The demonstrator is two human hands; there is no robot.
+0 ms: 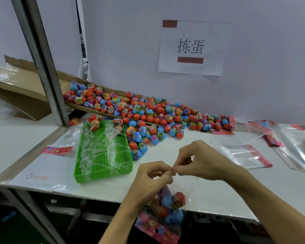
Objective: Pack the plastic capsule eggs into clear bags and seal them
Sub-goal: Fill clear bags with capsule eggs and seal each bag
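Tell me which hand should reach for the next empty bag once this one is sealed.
Right, probably. The empty clear bags lie on the table just beyond the right hand. The left hand sits nearer the green tray. Both currently pinch the top of the filled bag.

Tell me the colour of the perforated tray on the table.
Bright green; the tray shows in the head view, with clear strips lying in it.

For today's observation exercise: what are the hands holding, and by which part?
Both hands, left and right, pinch the gathered neck of a clear bag of capsule eggs, which hangs below.
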